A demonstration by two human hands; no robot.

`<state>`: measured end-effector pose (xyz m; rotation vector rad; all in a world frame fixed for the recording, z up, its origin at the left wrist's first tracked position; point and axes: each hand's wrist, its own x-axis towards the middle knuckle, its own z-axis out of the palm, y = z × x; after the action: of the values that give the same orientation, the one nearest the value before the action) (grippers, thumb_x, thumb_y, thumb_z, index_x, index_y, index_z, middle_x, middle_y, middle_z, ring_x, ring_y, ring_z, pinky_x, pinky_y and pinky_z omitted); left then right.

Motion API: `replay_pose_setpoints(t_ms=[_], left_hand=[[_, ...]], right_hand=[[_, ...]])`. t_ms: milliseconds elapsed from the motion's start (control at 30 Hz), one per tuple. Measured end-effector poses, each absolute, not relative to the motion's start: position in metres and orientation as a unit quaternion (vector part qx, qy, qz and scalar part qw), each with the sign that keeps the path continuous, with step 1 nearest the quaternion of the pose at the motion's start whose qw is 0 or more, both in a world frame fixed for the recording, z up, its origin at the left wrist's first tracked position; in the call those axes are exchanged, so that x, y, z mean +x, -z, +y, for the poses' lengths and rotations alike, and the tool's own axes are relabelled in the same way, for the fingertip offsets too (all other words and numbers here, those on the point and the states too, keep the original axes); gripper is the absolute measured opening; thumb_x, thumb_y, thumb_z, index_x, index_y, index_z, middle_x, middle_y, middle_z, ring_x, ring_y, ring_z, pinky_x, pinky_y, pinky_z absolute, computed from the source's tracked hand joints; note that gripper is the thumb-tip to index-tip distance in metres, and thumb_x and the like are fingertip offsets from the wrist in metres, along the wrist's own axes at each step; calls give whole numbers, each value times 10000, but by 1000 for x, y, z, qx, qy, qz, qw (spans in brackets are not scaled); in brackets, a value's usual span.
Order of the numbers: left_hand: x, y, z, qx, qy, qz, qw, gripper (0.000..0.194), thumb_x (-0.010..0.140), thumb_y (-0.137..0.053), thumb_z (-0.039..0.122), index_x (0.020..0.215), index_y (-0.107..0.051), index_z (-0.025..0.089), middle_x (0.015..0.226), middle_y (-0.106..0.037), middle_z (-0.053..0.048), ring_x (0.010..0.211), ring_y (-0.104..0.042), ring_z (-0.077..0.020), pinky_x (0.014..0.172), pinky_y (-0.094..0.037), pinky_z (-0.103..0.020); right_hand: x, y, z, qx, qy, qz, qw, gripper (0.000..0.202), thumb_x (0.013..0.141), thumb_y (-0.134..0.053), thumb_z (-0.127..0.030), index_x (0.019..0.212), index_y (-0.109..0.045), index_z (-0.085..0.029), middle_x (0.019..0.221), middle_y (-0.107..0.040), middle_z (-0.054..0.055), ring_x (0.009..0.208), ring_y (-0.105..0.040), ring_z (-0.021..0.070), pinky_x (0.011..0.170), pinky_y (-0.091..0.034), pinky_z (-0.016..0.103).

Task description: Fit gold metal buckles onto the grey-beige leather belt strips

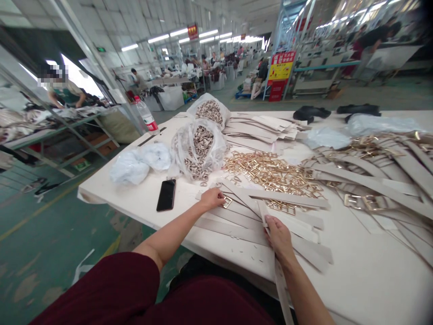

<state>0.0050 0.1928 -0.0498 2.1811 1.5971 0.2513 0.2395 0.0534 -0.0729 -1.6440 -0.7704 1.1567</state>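
Pinched in the fingers of my left hand (pixel 212 198) is a gold belt buckle (pixel 227 202), held just above flat grey straps. My right hand (pixel 278 232) is closed round a light grey belt strap (pixel 283 289), whose end rises above the fingers while the long tail hangs down over the table's front edge. Several loose grey straps (pixel 233 232) lie under and between both hands. Beyond them spreads a heap of gold buckles (pixel 270 174). Behind my left hand stands an open plastic bag of small beige loops (pixel 202 146).
A black phone (pixel 166 195) lies left of my left hand on the white table (pixel 135 198). Farther back are a second bag of loops (pixel 209 112), a water bottle (pixel 146 116) and stacked straps (pixel 260 128). Buckled belts (pixel 379 176) pile up at right. A co-worker (pixel 66 90) stands at far left.
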Motion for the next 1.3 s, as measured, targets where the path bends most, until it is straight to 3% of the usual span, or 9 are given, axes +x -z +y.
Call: replay_pose_setpoints(t_ms=[100, 333, 467, 600, 800, 900, 1300], left_hand=[[8, 51, 192, 783, -92, 575, 218, 147, 686, -606, 316, 760, -680, 212, 772, -664, 2, 719, -588, -156, 595, -404, -225], [2, 47, 185, 774, -105, 571, 252, 255, 711, -563, 257, 937, -671, 205, 754, -676, 18, 727, -596, -131, 614, -420, -197], [0, 42, 183, 776, -106, 555, 281, 224, 697, -565, 235, 875, -693, 187, 701, -665, 21, 680, -585, -122, 581, -412, -186], [3, 18, 176, 780, -129, 528, 311, 207, 726, -557, 254, 861, -675, 151, 785, -673, -12, 706, -588, -117, 609, -436, -185], [21, -40, 150, 678, -163, 389, 603, 247, 711, -637, 305, 873, -632, 118, 738, -636, -26, 646, -580, -105, 560, -457, -185], [30, -52, 144, 630, -164, 378, 658, 262, 667, -695, 293, 853, -649, 114, 720, -637, -24, 593, -558, -80, 556, -454, -180], [42, -11, 135, 574, -141, 386, 709, 311, 648, -730, 324, 885, -679, 129, 718, -652, -27, 610, -588, -90, 548, -462, -181]], right_hand=[[240, 73, 52, -678, -458, -329, 471, 434, 732, -514, -592, 791, -621, -176, 515, -526, -30, 497, -460, 142, 473, -354, 257], [243, 72, 51, -678, -447, -341, 474, 445, 723, -523, -586, 822, -645, -169, 571, -566, -13, 549, -506, 153, 502, -374, 255], [242, 72, 50, -680, -468, -326, 461, 445, 724, -519, -594, 841, -629, -178, 560, -522, -30, 529, -479, 146, 477, -368, 250], [243, 67, 48, -672, -482, -322, 461, 440, 736, -499, -594, 831, -613, -179, 531, -488, -38, 494, -438, 141, 451, -343, 247], [240, 31, 38, -646, -369, -492, 452, 391, 770, -499, -551, 803, -643, -188, 618, -580, -4, 630, -494, 170, 613, -377, 264], [236, 18, 30, -606, -383, -545, 435, 378, 791, -495, -527, 832, -656, -188, 657, -608, 5, 649, -508, 177, 633, -381, 263], [236, 25, 13, -568, -430, -570, 408, 350, 846, -481, -460, 990, -651, -190, 781, -652, 11, 731, -557, 189, 682, -397, 253]])
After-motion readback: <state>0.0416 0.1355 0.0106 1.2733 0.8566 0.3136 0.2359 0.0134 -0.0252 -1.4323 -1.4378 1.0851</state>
